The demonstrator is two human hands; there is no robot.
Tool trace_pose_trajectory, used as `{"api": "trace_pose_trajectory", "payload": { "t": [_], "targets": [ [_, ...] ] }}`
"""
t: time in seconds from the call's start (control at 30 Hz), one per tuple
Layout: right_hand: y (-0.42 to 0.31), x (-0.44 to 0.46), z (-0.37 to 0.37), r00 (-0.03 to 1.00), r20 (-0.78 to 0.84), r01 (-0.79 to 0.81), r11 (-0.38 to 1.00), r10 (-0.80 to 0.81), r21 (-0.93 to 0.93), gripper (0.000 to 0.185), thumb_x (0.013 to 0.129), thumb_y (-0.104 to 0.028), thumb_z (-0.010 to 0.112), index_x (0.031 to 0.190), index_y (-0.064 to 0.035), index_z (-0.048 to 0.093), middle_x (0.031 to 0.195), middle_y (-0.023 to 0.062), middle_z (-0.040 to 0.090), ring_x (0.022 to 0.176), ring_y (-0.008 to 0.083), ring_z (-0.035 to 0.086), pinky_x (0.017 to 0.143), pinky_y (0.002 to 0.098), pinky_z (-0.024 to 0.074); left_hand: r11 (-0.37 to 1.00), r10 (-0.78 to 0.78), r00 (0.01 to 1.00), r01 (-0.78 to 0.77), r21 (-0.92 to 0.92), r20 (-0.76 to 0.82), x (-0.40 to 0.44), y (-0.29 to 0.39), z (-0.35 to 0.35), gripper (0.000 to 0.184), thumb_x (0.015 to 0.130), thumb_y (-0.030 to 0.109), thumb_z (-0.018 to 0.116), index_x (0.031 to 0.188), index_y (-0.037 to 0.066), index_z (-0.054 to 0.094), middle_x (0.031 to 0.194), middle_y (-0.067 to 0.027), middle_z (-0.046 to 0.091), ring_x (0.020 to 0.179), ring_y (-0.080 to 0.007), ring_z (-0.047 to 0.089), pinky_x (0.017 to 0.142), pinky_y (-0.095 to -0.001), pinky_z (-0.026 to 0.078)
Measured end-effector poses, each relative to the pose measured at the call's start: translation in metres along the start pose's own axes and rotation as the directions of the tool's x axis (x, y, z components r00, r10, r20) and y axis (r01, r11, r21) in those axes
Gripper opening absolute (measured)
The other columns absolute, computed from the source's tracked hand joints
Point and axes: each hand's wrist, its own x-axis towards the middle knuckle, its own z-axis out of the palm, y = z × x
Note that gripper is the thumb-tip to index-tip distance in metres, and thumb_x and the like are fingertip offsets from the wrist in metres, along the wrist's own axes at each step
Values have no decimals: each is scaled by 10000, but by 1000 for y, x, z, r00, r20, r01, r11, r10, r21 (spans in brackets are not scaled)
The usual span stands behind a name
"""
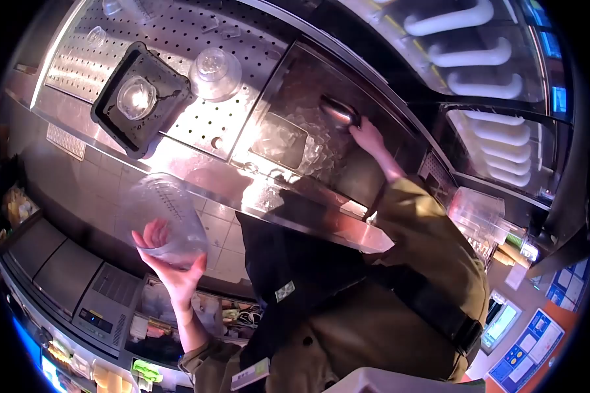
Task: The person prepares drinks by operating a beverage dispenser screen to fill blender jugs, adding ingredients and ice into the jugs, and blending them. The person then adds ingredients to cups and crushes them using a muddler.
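- Right hand (368, 137) gripping metal scoop (338, 110), 1 o'clock in view, over ice bin (292, 82).
- Left hand (172, 265) wrapped round near end of clear pitcher (167, 203), 9 o'clock; can't tell if fingertips are inside.
- Scoop: stiff, likely cold, slick if wet. Hold handle.
- Pitcher: probably light plastic, slightly flexible, slippery wet. Grip sidewall, thumb opposed.
- Ice (321, 147): loose, slick.

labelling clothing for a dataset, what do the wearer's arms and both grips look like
The left grip and right grip are bare, with no gloves. The left sleeve and right sleeve are olive-brown cloth and end short of the wrists. No cables or markings can be made out on either arm.
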Motion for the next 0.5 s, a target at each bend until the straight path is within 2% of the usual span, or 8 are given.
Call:
{"api": "trace_pose_trajectory", "payload": {
  "t": [0.03, 0.07, 0.13, 0.23, 0.27, 0.33, 0.4, 0.5],
  "targets": [
    [-26, 9, 4, 984, -59, -179, 954, 169, -242, 300, 765, -224, 514, 992, -34, 558, 883, 149, 623, 789, 234, 617, 683, 335, 490, 997, 9, 1000, -10, 78, 19, 1, -3, 1, 1114, 555, 270, 781, 1353, 78, 28, 1259, -154, 308, 1144, -294, 355, 960, -427, 287],
    [-17, 35, 31, 996, -15, -93, 948, 93, -305, 331, 765, -320, 487, 929, -61, 612, 919, 195, 607, 850, 302, 600, 722, 393, 484, 987, 17, 999, -22, 156, 35, 0, -6, 2, 1097, 557, 263, 776, 1352, 72, 44, 1265, -151, 309, 1149, -294, 354, 960, -426, 288],
    [-21, 82, 81, 999, 17, -25, 869, 38, -493, 341, 769, -343, 478, 906, -70, 631, 888, 178, 615, 829, 309, 603, 716, 418, 485, 916, 73, 994, -99, 389, 81, 3, -6, -2, 1017, 538, 178, 752, 1336, 56, 133, 1235, -207, 327, 1109, -352, 388, 912, -445, 337],
    [-92, 70, 83, 984, 156, 144, 900, -86, -411, 349, 780, -346, 464, 929, -80, 632, 865, 159, 627, 788, 288, 618, 702, 402, 490, 793, 157, 971, -232, 564, 180, 20, 10, -1, 964, 554, 194, 737, 1326, 38, 181, 1245, -209, 331, 1120, -350, 380, 927, -423, 329],
    [-90, 69, 90, 979, 132, 193, 921, -157, -337, 335, 776, -335, 474, 916, -75, 633, 830, 148, 630, 751, 270, 619, 681, 389, 490, 775, 191, 963, -266, 573, 188, 28, 17, 3, 935, 514, 156, 741, 1293, 48, 237, 1205, -242, 351, 1030, -411, 436, 844, -439, 400],
    [-79, 71, 102, 954, 56, 299, 936, -294, -186, 308, 769, -312, 495, 890, -67, 635, 760, 127, 637, 677, 233, 621, 637, 361, 488, 750, 233, 945, -324, 576, 227, 40, 23, 5, 904, 507, 147, 727, 1282, 52, 271, 1182, -244, 372, 991, -408, 463, 798, -440, 428],
    [-66, 62, 85, 974, 145, 144, 969, -175, 202, 270, 760, -276, 511, 846, -49, 628, 702, 107, 621, 625, 187, 595, 599, 324, 472, 709, 268, 920, -389, 588, 286, 49, 27, 5, 849, 515, 141, 703, 1268, 73, 315, 1168, -236, 383, 989, -398, 464, 799, -446, 425],
    [-56, 25, 46, 970, 212, -55, 742, -119, 668, 211, 747, -216, 519, 775, -27, 609, 625, 70, 587, 569, 140, 555, 545, 280, 441, 650, 277, 879, -469, 598, 388, 68, 36, 10, 844, 513, 138, 695, 1271, 84, 327, 1166, -234, 384, 1001, -399, 453, 819, -452, 410]
  ]
}}
